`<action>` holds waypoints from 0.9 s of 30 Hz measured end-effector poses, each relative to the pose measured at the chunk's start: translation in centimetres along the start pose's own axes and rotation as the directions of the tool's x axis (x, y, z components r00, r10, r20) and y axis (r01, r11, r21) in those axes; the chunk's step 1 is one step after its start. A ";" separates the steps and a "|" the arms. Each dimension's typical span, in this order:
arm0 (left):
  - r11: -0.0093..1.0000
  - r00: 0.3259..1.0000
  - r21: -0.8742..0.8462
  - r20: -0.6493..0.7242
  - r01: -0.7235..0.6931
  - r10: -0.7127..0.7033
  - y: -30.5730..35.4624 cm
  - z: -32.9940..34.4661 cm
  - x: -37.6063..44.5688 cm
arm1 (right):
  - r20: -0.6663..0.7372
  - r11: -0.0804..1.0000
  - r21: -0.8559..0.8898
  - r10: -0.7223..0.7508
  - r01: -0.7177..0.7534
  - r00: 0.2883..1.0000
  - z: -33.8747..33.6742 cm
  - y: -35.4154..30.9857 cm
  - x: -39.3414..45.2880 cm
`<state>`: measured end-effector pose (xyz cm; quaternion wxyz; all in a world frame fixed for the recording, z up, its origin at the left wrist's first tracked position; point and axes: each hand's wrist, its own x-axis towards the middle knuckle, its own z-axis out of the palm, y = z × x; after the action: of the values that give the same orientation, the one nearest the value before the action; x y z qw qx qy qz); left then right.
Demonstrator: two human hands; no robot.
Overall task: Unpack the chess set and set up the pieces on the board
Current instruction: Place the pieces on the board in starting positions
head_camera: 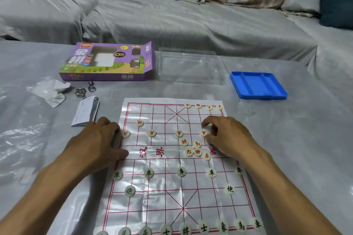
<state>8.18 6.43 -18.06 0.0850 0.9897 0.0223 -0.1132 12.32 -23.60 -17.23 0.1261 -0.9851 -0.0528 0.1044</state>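
Board (pixel 162 192) is a thin paper xiangqi sheet spread on the plastic-covered table (pixel 296 158), black-lettered pieces lined up along the near side and red ones partly placed on the far side (five more red discs (pixel 196 149) are bunched up mid-board near the river). Right hand (pixel 227 137) is pinching a red soldier piece (pixel 204 133) on its line, while the left hand (pixel 99 139) lies flat with relaxed fingers on the board's left edge. Purple box (pixel 108 63), clear lid (pixel 189 66) and blue tray (pixel 257 85) sit further back.
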 end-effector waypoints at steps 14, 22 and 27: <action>1.000 1.000 -0.010 -0.005 -0.003 0.003 -0.1 0.1 -0.1 | 0.033 1.000 0.012 -0.025 0.025 0.999 0.2 0.2 0.1; 1.000 1.000 -0.007 -0.008 -0.007 0.007 -0.1 0.1 -0.1 | 0.120 0.992 0.013 -0.123 0.123 0.985 -0.9 -0.4 -0.3; 1.000 1.000 -0.007 -0.008 -0.006 0.006 -0.1 0.1 0.0 | 0.173 0.978 -0.031 -0.196 0.204 0.965 -0.5 -0.8 -0.5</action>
<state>8.09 6.55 -18.21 0.0888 0.9899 0.0201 -0.1089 11.91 -23.03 -16.46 0.1072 -0.9650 -0.1651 0.1732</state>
